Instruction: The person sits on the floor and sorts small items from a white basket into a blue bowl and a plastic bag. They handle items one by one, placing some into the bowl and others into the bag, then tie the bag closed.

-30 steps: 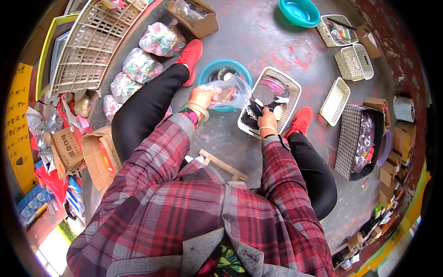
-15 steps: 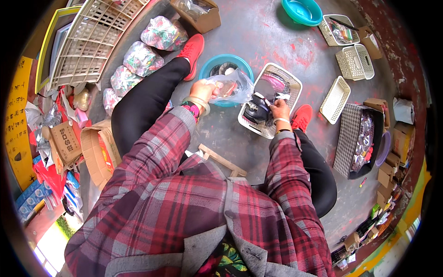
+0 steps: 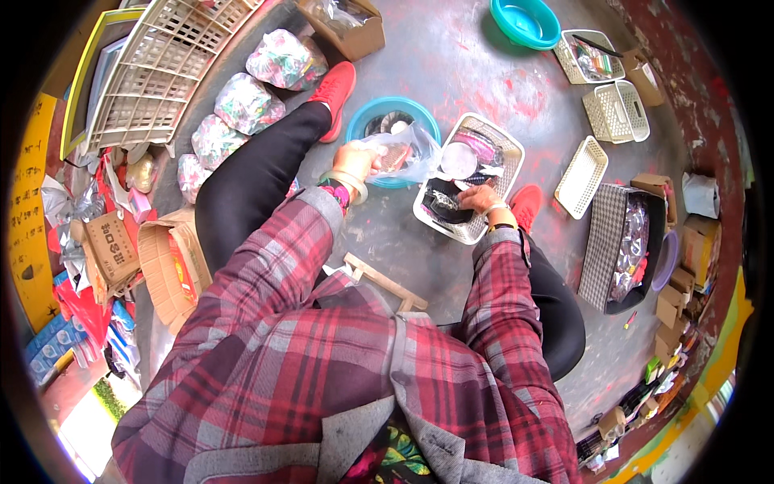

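Observation:
My left hand is closed on the edge of a clear plastic bag, which has something reddish-brown inside. The bag hangs partly over a blue basin holding dark items and a round white one. To the right, a white plastic basket stands on the floor. My right hand reaches into its near part, fingers drawn together at black items; what they pinch, if anything, is hidden. A pale round disc and pink packets lie farther back in the basket.
Filled clear bags line the left beside an open cardboard box. A small wooden stool is between my legs. Right are white baskets, a shallow tray and a checked bin. Turquoise basins stand far off.
My right hand has moved slightly left and nearer within the basket. The pale round disc now shows where dark items lay. My left hand still holds the plastic bag in nearly the same place.

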The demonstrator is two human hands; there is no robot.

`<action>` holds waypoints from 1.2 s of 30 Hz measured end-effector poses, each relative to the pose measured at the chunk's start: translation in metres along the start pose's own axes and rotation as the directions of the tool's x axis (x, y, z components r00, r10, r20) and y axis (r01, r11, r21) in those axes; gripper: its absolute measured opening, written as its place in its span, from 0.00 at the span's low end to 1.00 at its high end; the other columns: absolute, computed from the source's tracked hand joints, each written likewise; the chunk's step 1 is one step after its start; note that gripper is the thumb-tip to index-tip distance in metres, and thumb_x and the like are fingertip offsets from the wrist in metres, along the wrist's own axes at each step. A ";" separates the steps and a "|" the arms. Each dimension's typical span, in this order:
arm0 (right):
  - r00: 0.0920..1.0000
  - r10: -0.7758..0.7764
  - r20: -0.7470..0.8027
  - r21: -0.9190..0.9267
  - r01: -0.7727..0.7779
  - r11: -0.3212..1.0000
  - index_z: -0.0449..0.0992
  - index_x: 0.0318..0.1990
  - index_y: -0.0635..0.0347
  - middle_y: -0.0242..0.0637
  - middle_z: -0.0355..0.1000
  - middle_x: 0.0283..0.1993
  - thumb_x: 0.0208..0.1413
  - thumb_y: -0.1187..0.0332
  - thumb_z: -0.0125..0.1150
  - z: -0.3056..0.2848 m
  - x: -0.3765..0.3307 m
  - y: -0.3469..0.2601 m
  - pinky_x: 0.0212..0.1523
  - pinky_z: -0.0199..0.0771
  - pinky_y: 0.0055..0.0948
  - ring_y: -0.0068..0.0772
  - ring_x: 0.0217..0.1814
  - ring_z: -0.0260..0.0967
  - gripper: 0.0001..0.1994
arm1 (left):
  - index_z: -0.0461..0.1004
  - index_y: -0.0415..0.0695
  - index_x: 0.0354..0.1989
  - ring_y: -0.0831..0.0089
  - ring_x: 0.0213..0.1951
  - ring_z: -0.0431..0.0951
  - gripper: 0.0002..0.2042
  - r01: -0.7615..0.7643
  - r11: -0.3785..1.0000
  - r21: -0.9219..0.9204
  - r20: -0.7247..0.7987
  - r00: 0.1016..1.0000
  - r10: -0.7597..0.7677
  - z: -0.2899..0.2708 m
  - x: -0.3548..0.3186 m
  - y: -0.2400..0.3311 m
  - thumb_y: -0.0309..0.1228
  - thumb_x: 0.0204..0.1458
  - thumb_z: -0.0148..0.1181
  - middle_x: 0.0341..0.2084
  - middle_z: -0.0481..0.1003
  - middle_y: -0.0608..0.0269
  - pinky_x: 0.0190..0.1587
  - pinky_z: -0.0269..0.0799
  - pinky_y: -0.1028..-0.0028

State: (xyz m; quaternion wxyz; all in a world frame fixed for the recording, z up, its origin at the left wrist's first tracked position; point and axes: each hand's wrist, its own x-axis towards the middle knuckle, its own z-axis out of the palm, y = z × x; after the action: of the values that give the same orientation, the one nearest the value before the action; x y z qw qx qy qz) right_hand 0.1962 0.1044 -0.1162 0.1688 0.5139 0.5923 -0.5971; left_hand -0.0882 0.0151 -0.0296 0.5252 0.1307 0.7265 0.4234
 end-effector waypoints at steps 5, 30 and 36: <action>0.815 0.016 -0.579 0.070 0.030 0.997 0.73 0.38 0.57 0.41 0.71 0.37 0.37 0.67 0.56 -0.011 0.022 -0.019 0.42 0.65 0.25 0.34 0.40 0.68 0.16 | 0.67 0.37 0.20 0.77 0.15 0.67 0.03 -0.010 0.999 0.037 -0.027 1.000 0.011 0.003 -0.009 0.006 0.23 0.39 0.48 0.14 0.68 0.61 0.20 0.63 0.80; 0.647 -0.360 -0.672 0.008 0.492 0.870 0.72 0.39 0.63 0.40 0.72 0.33 0.42 0.69 0.54 0.030 0.089 -0.129 0.34 0.68 0.24 0.27 0.32 0.70 0.14 | 0.68 0.37 0.27 0.60 0.21 0.73 0.08 -0.444 0.493 0.748 0.473 0.878 0.072 0.014 -0.042 0.009 0.29 0.41 0.48 0.17 0.70 0.51 0.26 0.66 0.64; 0.466 -0.083 -0.881 0.174 0.482 0.859 0.74 0.34 0.63 0.39 0.72 0.29 0.40 0.74 0.53 -0.007 0.088 -0.049 0.31 0.67 0.21 0.27 0.29 0.68 0.11 | 0.68 0.38 0.25 0.54 0.24 0.71 0.09 -0.455 0.493 0.742 0.411 0.889 0.201 0.008 -0.039 0.005 0.31 0.39 0.49 0.17 0.70 0.50 0.30 0.66 0.64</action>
State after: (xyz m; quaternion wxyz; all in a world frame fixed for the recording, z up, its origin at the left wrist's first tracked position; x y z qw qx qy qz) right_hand 0.1234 0.1583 -0.1597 -0.3552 0.6527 0.5399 -0.3954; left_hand -0.0665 -0.0034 -0.0011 0.4050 0.5531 0.7202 0.1064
